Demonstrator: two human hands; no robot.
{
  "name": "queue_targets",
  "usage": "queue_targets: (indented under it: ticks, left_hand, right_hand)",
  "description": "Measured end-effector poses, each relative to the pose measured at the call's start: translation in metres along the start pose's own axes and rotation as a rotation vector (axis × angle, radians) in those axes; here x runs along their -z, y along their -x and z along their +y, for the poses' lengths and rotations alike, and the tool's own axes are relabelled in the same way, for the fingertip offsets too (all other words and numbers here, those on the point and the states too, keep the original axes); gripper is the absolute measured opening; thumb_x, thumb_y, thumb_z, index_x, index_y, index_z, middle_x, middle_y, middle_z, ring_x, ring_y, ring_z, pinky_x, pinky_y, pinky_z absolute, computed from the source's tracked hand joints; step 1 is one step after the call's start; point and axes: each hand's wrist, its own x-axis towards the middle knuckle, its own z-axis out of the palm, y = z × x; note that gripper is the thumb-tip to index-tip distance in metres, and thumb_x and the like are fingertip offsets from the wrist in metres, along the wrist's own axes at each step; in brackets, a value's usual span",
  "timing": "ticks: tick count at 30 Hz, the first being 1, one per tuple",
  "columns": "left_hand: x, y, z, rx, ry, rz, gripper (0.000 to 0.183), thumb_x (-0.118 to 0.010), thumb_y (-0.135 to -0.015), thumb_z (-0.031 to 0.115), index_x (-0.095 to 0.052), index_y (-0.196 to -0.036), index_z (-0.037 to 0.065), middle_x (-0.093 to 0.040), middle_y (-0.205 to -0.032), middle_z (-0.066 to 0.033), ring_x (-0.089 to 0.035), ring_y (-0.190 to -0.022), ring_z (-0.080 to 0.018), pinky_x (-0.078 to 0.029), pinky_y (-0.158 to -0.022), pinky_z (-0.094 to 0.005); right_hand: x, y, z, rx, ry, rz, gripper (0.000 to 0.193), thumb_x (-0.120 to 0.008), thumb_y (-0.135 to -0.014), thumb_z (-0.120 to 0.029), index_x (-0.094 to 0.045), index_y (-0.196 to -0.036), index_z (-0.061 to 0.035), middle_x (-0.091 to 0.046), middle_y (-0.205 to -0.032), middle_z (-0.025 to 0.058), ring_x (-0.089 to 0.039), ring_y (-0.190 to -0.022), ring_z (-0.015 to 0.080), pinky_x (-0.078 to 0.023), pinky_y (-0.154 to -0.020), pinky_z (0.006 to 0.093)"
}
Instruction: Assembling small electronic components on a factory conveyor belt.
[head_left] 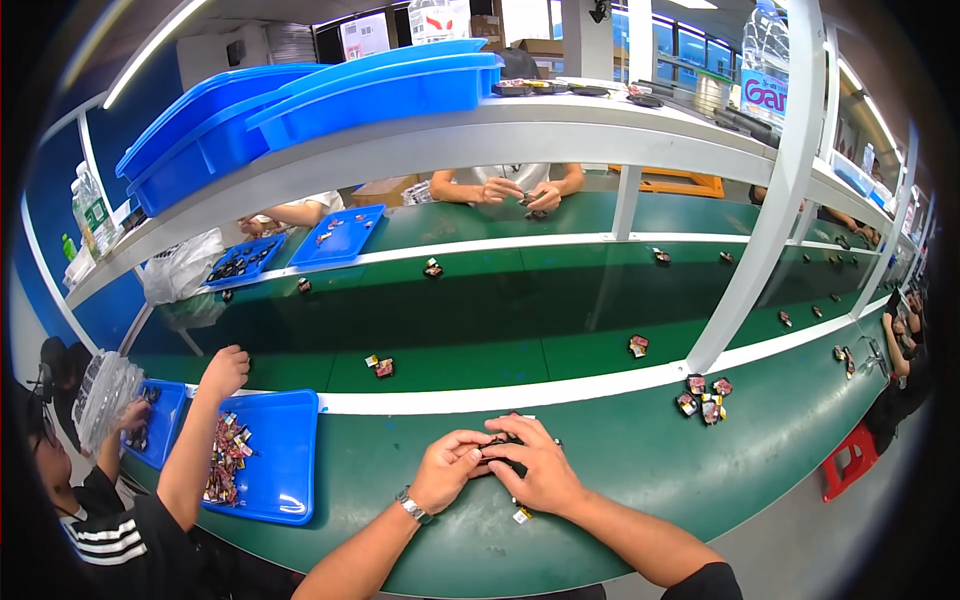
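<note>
Blue plastic forms the tray (285, 470) I see at near left, holding a heap of small parts (228, 465), its left side partly hidden by a co-worker's arm (192, 460). Above the green table (620, 490), the left hand (447, 473) and right hand (540, 468) close their fingers on a small dark part (492, 453); they cover most of it, so I can't make out its shape.
</note>
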Motion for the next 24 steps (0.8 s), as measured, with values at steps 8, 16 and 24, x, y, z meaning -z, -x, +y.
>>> queue_targets:
  ticks: [8, 16, 24]
  left_hand:
    - [0.0001, -0.001, -0.0009, 0.016, 0.078, -0.042, 0.024, -0.055, -0.098, 0.006, -0.053, -0.122, 0.003, -0.058, -0.129, -0.0163, -0.059, -0.118, -0.0249, -0.052, -0.099, -0.0438]
    - [0.0002, -0.0022, -0.002, 0.006, 0.093, -0.029, 0.024, -0.056, -0.098, 0.007, -0.053, -0.121, 0.003, -0.061, -0.125, -0.0149, -0.062, -0.114, -0.0241, -0.053, -0.097, -0.043]
    - [-0.0059, -0.0011, 0.0019, 0.016, 0.082, 0.018, 0.026, -0.053, -0.1, 0.009, -0.052, -0.124, 0.002, -0.064, -0.118, -0.0118, -0.063, -0.111, -0.0219, -0.054, -0.096, -0.0397]
  right_hand:
    - [0.0006, 0.0001, -0.0045, 0.017, 0.021, 0.083, 0.018, -0.069, -0.079, -0.004, -0.07, -0.097, -0.0062, -0.062, -0.117, 0.0103, -0.056, -0.113, 0.0317, -0.042, -0.106, 0.0441]
    - [-0.0044, -0.0017, 0.0051, 0.005, -0.04, 0.079, 0.019, -0.069, -0.08, -0.004, -0.07, -0.099, -0.0054, -0.061, -0.121, 0.0111, -0.056, -0.114, 0.0323, -0.041, -0.107, 0.0442]
    - [-0.0045, -0.0007, 0.0019, 0.031, 0.056, 0.093, 0.021, -0.069, -0.079, -0.005, -0.068, -0.1, -0.0053, -0.061, -0.119, 0.0129, -0.056, -0.113, 0.0331, -0.044, -0.103, 0.0426]
